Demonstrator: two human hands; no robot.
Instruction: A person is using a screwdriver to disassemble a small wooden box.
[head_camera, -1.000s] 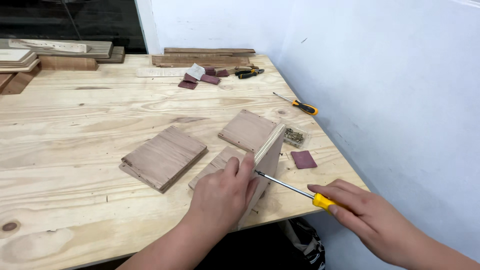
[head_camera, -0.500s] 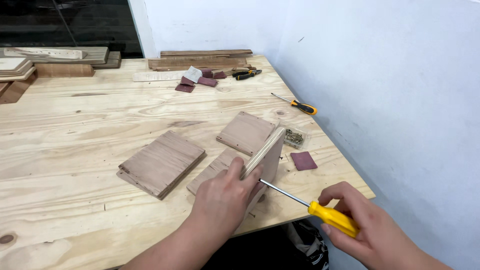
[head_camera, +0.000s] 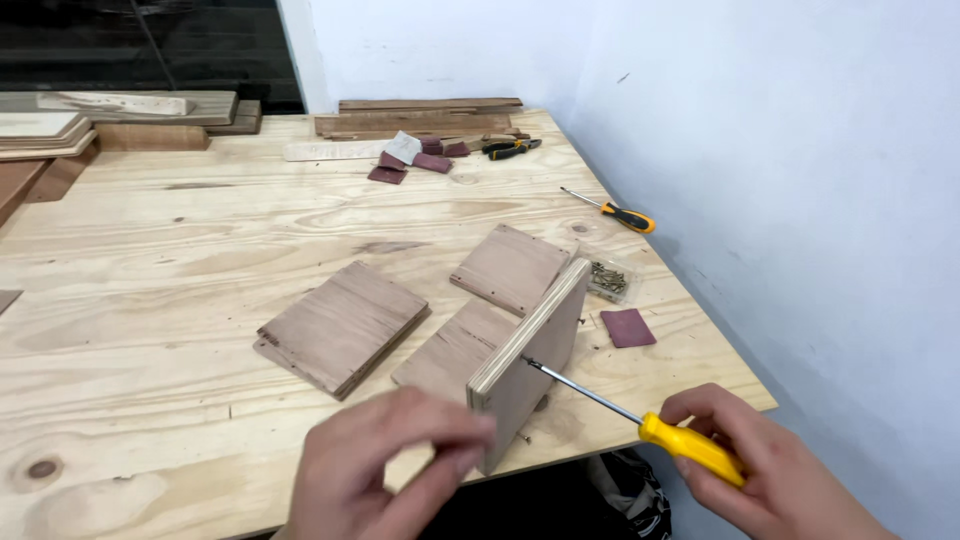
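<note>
1. Right now the right hand (head_camera: 765, 470) grips a yellow screwdriver (head_camera: 640, 422), its tip at a screw in the upright board (head_camera: 530, 365) near the table (head_camera: 180, 250) front edge.
2. The left hand (head_camera: 385, 465), blurred, fingers pinched, looks to touch the board's near end; grip unclear.
3. Best keep the shaft square and the board steadied.
4. Wall close on the right; open room left.

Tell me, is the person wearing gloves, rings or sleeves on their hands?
No. Both the left hand and the right hand are bare: no gloves, no rings, no watch. No sleeve shows at either wrist. The left hand looks blurred.
</note>
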